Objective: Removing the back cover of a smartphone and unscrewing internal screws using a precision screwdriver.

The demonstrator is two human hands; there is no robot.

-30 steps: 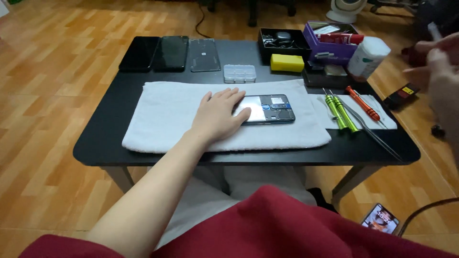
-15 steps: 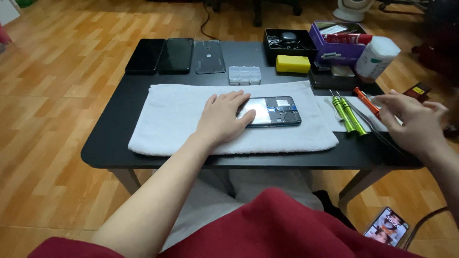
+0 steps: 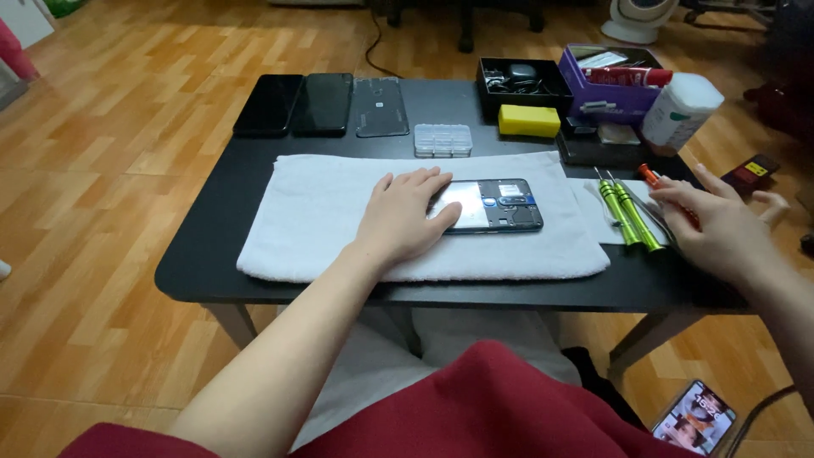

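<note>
An opened phone (image 3: 496,204) with its back cover off lies on a white towel (image 3: 322,212) spread over a black table (image 3: 212,254). My left hand (image 3: 405,216) rests flat on the towel, fingers spread, its fingertips on the phone's left end. My right hand (image 3: 716,227) lies palm down at the table's right side, fingers over an orange-handled screwdriver (image 3: 651,175) and thin metal tools. Two green screwdrivers (image 3: 627,215) lie just left of it. Whether the right hand grips anything is hidden.
Three dark phone parts (image 3: 322,103) lie at the back left, beside a clear small-parts box (image 3: 442,140). A yellow block (image 3: 528,120), black tray (image 3: 519,80), purple box (image 3: 606,80) and white bottle (image 3: 680,108) stand at the back right. A lit phone (image 3: 699,417) lies on the floor.
My right hand came down from mid-air at the right edge and settled onto the tools beside the green screwdrivers. The left hand stayed on the phone.
</note>
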